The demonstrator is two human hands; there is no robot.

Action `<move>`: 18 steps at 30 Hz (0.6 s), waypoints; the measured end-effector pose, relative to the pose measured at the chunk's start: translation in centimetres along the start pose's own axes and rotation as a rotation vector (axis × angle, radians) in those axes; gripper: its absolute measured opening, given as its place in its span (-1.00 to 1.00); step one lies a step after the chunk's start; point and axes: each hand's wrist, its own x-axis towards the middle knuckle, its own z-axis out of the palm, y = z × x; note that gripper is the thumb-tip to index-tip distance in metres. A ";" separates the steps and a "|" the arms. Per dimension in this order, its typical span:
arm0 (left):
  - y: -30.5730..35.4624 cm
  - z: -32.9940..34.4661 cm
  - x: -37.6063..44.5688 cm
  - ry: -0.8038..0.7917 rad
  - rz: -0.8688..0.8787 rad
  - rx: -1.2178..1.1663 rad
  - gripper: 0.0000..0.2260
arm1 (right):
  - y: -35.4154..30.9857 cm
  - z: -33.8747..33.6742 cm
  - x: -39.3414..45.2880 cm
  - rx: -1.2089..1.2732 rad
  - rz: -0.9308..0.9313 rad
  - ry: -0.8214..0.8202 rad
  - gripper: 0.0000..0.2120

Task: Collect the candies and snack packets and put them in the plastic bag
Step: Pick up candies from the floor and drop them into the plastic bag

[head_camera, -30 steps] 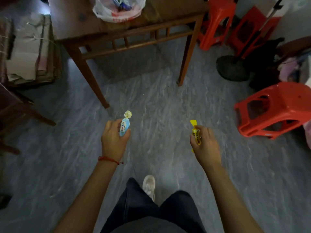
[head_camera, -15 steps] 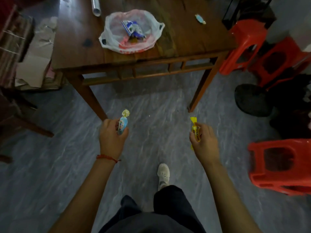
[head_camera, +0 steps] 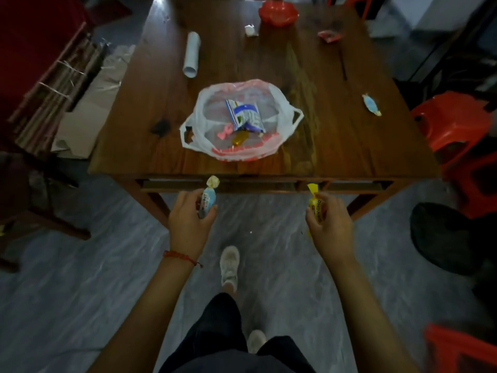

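My left hand (head_camera: pixel 188 224) is shut on a blue candy (head_camera: pixel 208 200) with a pale twisted end. A yellow candy (head_camera: pixel 315 203) is gripped in my right hand (head_camera: pixel 332 227). Both hands hover over the floor just short of the wooden table's (head_camera: pixel 336 146) near edge. On the table an open white plastic bag (head_camera: pixel 279 109) with red print holds a blue-and-white snack packet (head_camera: pixel 246 114) and a few candies. Another blue candy (head_camera: pixel 371 104) lies at the table's right side. A red packet (head_camera: pixel 329 36) and a small white wrapper (head_camera: pixel 250 30) lie toward the far edge.
A grey rolled tube (head_camera: pixel 192 53) and a red bowl (head_camera: pixel 278 12) sit on the table's far half. Red plastic stools (head_camera: pixel 454 125) stand to the right, with a dark round fan base (head_camera: pixel 441 235) on the floor. Cardboard and bundled sticks (head_camera: pixel 67 98) lie on the left.
I have walked toward the table, which now fills the upper view with the bag close ahead. Both hands keep their candies at about the same height.
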 end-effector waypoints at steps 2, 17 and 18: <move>-0.5 1.3 4.2 0.001 0.008 0.002 -0.72 | -0.6 1.7 3.7 -0.002 -0.028 0.026 -0.69; -2.1 8.3 22.8 -0.065 -0.029 0.065 -0.76 | -3.9 8.1 20.7 0.024 -0.005 -0.033 -0.66; -2.2 8.7 23.0 -0.044 -0.019 0.061 -0.77 | -3.8 8.3 21.4 0.026 -0.004 -0.045 -0.66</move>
